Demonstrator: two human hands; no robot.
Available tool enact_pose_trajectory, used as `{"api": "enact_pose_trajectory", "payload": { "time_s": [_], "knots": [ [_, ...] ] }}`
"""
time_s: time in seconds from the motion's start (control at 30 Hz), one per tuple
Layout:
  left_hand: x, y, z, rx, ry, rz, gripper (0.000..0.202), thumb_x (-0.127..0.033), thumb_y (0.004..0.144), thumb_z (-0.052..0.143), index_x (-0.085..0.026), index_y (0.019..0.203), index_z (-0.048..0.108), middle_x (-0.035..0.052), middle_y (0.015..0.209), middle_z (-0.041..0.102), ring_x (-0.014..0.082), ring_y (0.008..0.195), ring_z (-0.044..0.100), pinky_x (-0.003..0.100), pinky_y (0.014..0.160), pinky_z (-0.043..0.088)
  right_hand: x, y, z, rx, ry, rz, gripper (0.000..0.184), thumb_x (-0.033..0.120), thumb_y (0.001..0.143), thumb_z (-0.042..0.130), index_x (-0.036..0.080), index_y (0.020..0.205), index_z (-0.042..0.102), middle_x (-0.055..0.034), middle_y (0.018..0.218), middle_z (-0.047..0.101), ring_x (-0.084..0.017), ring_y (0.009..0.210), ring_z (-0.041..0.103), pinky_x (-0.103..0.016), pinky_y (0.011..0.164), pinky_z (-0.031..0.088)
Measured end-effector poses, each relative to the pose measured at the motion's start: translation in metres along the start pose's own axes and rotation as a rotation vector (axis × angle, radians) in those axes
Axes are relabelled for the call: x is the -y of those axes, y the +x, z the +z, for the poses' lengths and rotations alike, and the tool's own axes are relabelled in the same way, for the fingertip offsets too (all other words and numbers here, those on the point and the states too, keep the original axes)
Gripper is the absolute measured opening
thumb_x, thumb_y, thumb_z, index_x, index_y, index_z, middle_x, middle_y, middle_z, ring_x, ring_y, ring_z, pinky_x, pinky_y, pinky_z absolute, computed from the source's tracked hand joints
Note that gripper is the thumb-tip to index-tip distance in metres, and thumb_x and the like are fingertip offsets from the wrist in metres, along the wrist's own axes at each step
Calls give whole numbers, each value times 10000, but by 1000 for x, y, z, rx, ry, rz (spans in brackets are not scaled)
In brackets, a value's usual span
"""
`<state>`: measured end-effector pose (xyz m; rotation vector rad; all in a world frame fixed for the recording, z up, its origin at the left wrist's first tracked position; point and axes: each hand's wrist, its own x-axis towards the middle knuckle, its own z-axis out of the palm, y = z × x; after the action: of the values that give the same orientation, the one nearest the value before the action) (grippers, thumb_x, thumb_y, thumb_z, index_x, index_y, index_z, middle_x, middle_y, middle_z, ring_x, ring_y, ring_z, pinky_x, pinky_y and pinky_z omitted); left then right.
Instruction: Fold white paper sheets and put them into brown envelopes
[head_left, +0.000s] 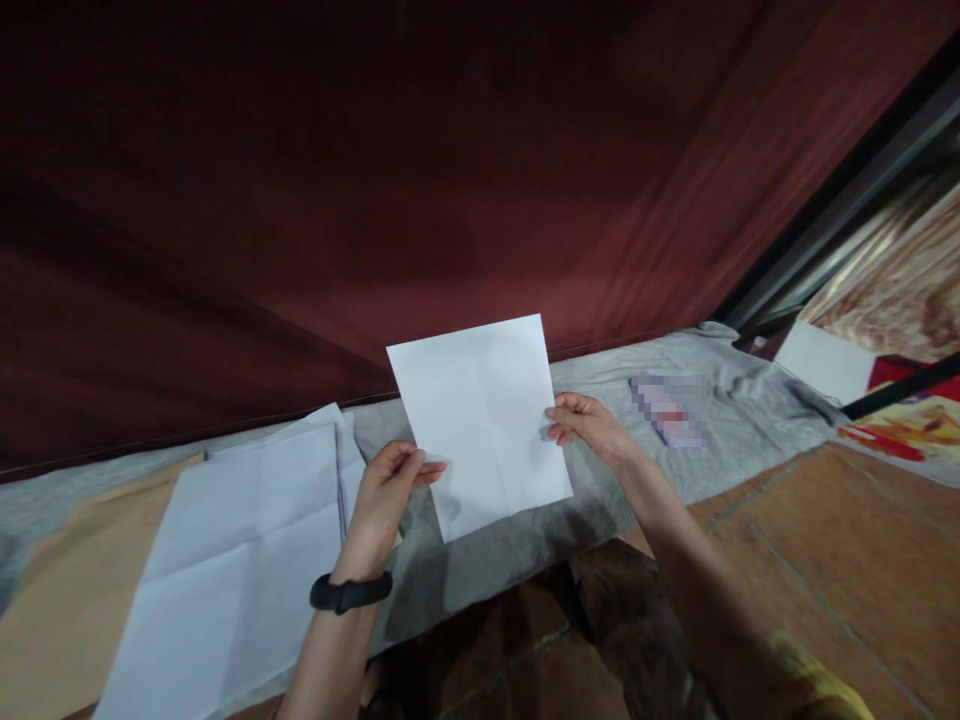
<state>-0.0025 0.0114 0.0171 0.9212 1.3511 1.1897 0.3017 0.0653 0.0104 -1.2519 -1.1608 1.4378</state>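
Note:
A white sheet of paper (487, 420) with a faint crease down its middle is held up over the grey cloth, slightly tilted. My left hand (394, 485), with a black band on the wrist, pinches its left edge between thumb and fingers. On the opposite edge, my right hand (589, 425) grips the paper the same way. To the left of my left hand lie larger white sheets (240, 560) with fold lines, overlapping a piece of brown paper (82, 590).
Grey cloth (600, 500) covers the long surface in front of me. Behind it hangs a dark red curtain (450, 230). A pixelated purple item (667, 412) lies to the right. Brown floor tiles (840, 550) and a colourful printed bag (911, 425) show at far right.

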Motion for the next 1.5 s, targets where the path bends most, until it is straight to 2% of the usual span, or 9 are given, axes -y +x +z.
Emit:
{"api": "enact_pose_trajectory", "payload": {
  "time_s": [0.17, 0.3, 0.47, 0.63, 0.87, 1.07, 1.2, 1.33, 1.5],
  "knots": [
    [-15, -4, -4, -45, 11, 163, 361, -456, 690, 808, -193, 833, 607, 19, 805, 733, 203, 853, 725, 352, 881, 562, 15, -3, 11, -20, 36, -220, 321, 471, 716, 818, 203, 781, 654, -12, 765, 717, -158, 726, 676, -305, 763, 542],
    [-19, -4, -13, -28, 93, 321, 306, -371, 684, 783, -195, 922, 705, 49, 963, 754, 210, 912, 704, 327, 863, 553, 21, -10, 14, -25, -2, -299, 308, 474, 715, 816, 221, 821, 674, -47, 950, 749, -201, 871, 690, -326, 816, 532],
    [-8, 1, -24, 37, 251, 483, 171, -275, 743, 681, -218, 890, 747, 74, 1240, 692, 241, 1189, 625, 412, 1088, 457, 9, -13, 13, 61, -77, -354, 275, 492, 802, 753, 226, 833, 688, -74, 1139, 726, -221, 1049, 676, -344, 912, 512],
    [15, 9, -32, 94, 446, 502, 211, -281, 805, 636, -231, 967, 763, 82, 1331, 651, 239, 1271, 583, 441, 1146, 417, -15, -11, 4, 136, -382, -533, 126, 328, 914, 652, 252, 970, 736, -71, 1218, 706, -230, 1199, 631, -402, 1060, 459],
    [39, 17, -47, 267, 646, 506, 342, -244, 870, 537, -250, 1147, 736, 60, 1478, 563, 227, 1347, 544, 439, 1169, 412, -46, -17, -10, 204, -871, -615, 319, 185, 968, 532, 267, 1245, 669, -65, 1356, 632, -216, 1256, 608, -419, 1087, 495],
    [62, 21, -67, 415, 831, 482, 461, -139, 872, 451, -273, 1232, 708, 27, 1491, 562, 198, 1365, 537, 439, 1186, 396, -60, -29, -11, 288, -1161, -717, 466, 184, 987, 492, 261, 1446, 526, -78, 1486, 541, -231, 1349, 529, -452, 1151, 436],
    [65, 16, -71, 467, 933, 499, 528, -78, 871, 379, -267, 1240, 706, 27, 1398, 645, 181, 1285, 608, 427, 1155, 442, -69, -37, -4, 382, -1252, -790, 534, 184, 971, 506, 221, 1503, 466, -99, 1560, 461, -259, 1409, 459, -484, 1186, 378],
    [58, 9, -65, 408, 1043, 536, 523, -52, 861, 397, -273, 1201, 727, 23, 1273, 723, 195, 1201, 654, 432, 1090, 492, -73, -44, 3, 461, -1291, -817, 595, 143, 940, 513, 194, 1527, 434, -120, 1585, 421, -258, 1459, 387, -493, 1215, 317],
    [56, 3, -59, 310, 1159, 544, 355, -170, 917, 522, -283, 1185, 725, 41, 1224, 741, 249, 1157, 656, 475, 1006, 512, -76, -49, 3, 503, -1319, -811, 613, 108, 914, 520, 212, 1515, 460, -111, 1600, 402, -253, 1473, 364, -489, 1225, 288]
  ]
}}
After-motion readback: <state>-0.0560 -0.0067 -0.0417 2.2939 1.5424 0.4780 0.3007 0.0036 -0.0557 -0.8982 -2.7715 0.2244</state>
